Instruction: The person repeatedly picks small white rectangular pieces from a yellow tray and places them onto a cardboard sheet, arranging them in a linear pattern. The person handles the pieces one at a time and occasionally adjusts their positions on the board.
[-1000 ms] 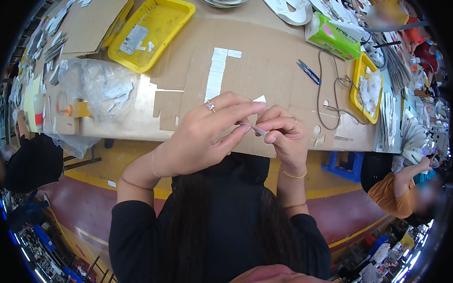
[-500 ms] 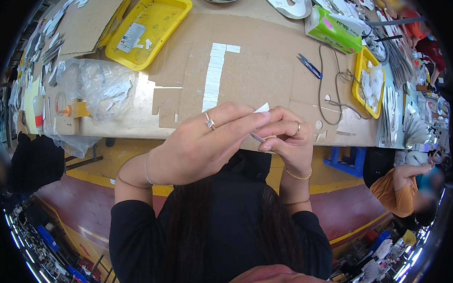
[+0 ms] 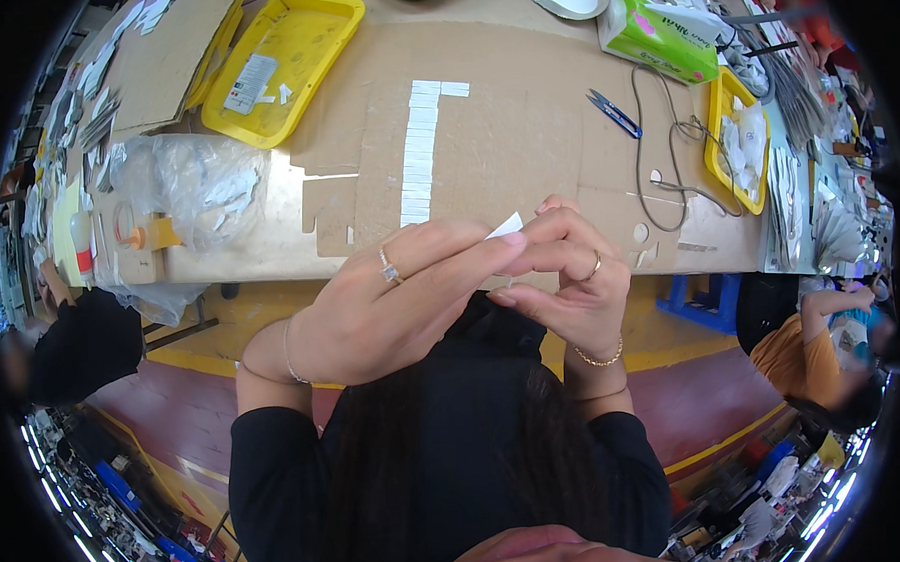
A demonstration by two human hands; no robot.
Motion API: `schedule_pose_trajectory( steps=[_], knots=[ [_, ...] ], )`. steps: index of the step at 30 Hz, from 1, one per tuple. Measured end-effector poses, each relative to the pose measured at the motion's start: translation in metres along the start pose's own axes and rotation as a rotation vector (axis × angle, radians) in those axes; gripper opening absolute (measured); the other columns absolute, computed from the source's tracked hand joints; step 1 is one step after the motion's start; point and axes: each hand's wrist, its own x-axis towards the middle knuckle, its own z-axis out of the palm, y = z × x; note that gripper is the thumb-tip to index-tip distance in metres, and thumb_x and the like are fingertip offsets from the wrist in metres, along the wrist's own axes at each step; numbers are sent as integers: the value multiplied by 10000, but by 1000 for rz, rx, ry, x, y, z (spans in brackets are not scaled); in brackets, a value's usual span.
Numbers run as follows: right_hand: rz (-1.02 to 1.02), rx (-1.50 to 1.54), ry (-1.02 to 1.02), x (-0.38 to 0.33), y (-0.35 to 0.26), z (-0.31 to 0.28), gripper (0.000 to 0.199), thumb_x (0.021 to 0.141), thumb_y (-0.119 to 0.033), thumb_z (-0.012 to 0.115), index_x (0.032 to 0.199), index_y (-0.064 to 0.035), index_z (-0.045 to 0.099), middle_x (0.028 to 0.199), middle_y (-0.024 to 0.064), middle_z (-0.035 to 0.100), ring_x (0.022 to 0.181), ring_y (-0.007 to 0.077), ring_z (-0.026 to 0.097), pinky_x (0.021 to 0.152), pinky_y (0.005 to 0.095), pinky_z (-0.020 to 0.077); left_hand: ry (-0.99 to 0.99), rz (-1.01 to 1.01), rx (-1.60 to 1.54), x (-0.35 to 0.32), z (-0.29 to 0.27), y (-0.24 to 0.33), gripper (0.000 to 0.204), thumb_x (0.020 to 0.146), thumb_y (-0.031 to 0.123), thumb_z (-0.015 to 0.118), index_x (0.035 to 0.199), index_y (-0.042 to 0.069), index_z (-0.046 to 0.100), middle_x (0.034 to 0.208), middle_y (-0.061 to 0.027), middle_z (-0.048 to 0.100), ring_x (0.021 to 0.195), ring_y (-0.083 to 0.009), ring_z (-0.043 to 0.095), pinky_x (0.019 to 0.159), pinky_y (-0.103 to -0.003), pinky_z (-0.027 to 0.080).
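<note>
My left hand (image 3: pixel 381 298) is closed, its thumb and fingers pinching a small white piece (image 3: pixel 508 225), like paper or a label, whose corner sticks up past the thumb tip. Against it, my right hand (image 3: pixel 573 267) has bent fingers, with the fingertips meeting the left ones. What lies between its thumb and forefinger is mostly hidden. Both hands are above the table's near edge. Beyond them a column of white labels (image 3: pixel 419 153) lies on a flat cardboard sheet (image 3: pixel 515 150), with one label (image 3: pixel 454 89) set to the right of its far end.
Blue-handled thread snips (image 3: pixel 616 115) and a looped grey cord (image 3: pixel 672 159) lie at right, near a yellow tray (image 3: pixel 762 196) with clear bags. A green tissue pack (image 3: pixel 660 41) sits behind. At left are a larger yellow tray (image 3: pixel 338 62), a plastic bag (image 3: pixel 184 176) and an orange-tipped bottle (image 3: pixel 158 235).
My right thumb has moved down and left, and its fingers have shifted slightly. The white piece remains at my left thumb tip, a little lower and further left. The view has shifted slightly.
</note>
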Motion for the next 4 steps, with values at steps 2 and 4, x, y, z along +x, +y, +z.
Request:
schedule_pose_trajectory(
  steps=[2, 4],
  knots=[
    [-1, -18, 4, -1, -3, 1, 266, 605, -75, 871, 827, -83, 724, 781, 13, 623, 700, 157, 539, 758, 322, 358, 44, -37, 65, 0, 2, 4, 452, 745, -120, 704, 1172, 2, 620, 1026, -134, 648, 844, -258, 663, 710, -319, 549],
    [10, -42, 3, -2, -6, 1, 250, 630, -81, 866, 836, -96, 726, 787, 12, 625, 696, 158, 539, 778, 334, 356, 59, -79, 93, -1, 2, 7, 381, 760, -92, 736, 1114, 25, 662, 1001, -123, 672, 830, -245, 683, 691, -300, 561]
  ],
)
